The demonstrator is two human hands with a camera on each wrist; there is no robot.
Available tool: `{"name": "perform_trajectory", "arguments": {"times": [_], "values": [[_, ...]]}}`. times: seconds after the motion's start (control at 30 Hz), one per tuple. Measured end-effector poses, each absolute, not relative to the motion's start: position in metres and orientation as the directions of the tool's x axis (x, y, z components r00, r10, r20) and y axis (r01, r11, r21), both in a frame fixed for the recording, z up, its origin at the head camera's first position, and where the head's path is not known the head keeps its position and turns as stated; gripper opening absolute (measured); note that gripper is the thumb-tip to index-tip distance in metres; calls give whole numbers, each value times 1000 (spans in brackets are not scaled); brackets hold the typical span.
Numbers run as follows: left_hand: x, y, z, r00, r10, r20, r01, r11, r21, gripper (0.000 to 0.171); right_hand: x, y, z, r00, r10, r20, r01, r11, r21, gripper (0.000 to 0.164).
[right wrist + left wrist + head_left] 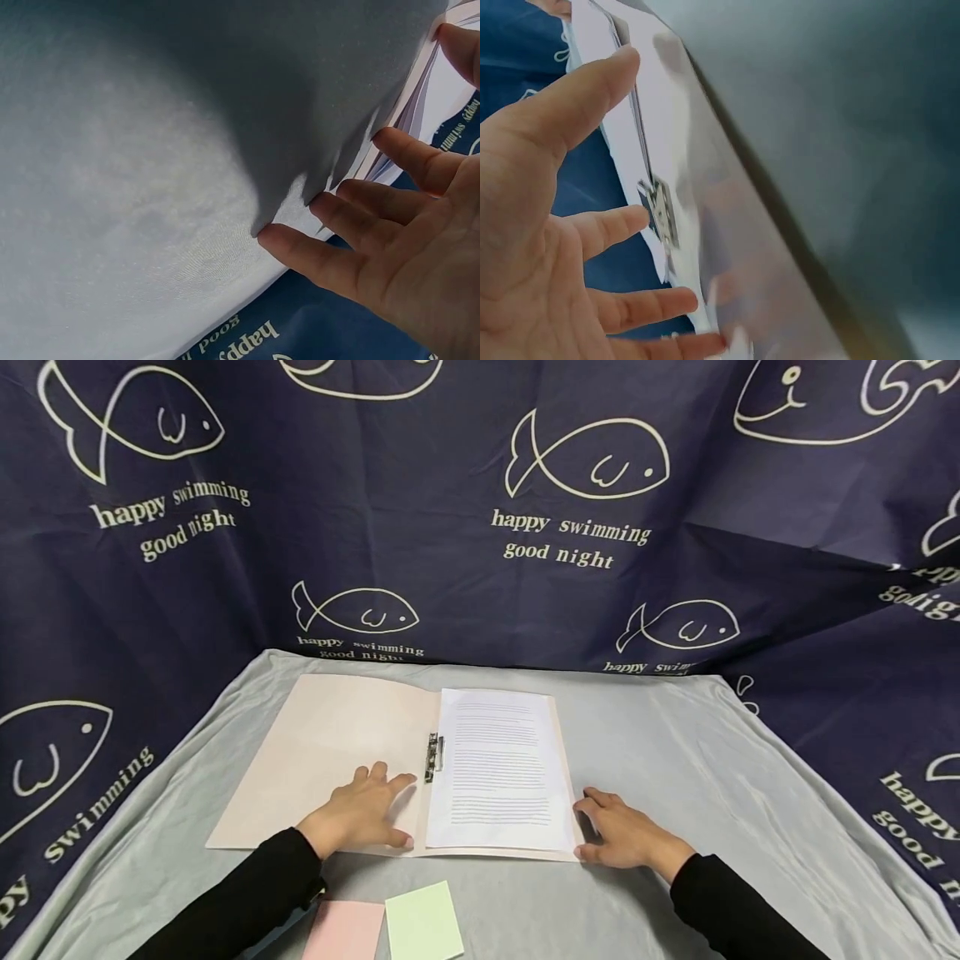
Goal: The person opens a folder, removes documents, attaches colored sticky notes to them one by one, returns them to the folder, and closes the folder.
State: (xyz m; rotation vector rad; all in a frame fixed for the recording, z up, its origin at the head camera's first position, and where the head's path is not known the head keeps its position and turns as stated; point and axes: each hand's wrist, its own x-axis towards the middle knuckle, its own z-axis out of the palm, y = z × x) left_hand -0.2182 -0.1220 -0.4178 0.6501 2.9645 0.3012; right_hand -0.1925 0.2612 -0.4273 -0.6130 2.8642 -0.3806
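Head view | folder (330, 727) beneath left grip (362, 810), beside right grip (621, 832) | both spread apart

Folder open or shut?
Open. The folder lies spread on the cloth, with the clip near its fold and the paper exposed.

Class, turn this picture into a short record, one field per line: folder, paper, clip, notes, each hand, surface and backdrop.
Folder: pale pink folder, lying open
Paper: printed paper, on the folder's right side
Clip: metal clip, near the fold
Notes: pink note and green note, nearer the person than the folder
Left hand: fingers spread over the left cover
Right hand: at the folder's lower right edge
Surface: grey cloth
Backdrop: navy curtain with fish outlines
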Motion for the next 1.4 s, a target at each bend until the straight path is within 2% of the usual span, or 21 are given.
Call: {"name": "perform_trajectory", "arguments": {"times": [0.2,0.5,0.6,1.0,1.4], "values": [[-223,-108,-418,-910,407,-75,389,903,182,94,-193,260,-432,-895,-430,-120,-379,874,-304,59],[-226,-108,-414,-890,427,-162,351,866,355,93,-193,261,-434,-896,-427,-117,-376,873,-311,59],[-226,-108,-417,-880,447,-161,363,851,378,94,-193,261,-434,-894,-430,-123,-376,871,-315,59],[-224,-104,-419,-892,423,-158,362,879,309,92,-192,261,-436,-883,-455,-112,-391,848,-358,56],[-224,-104,-418,-899,407,-163,348,888,299,93,-192,260,-436,-888,-450,-99,-394,852,-344,56]]}}
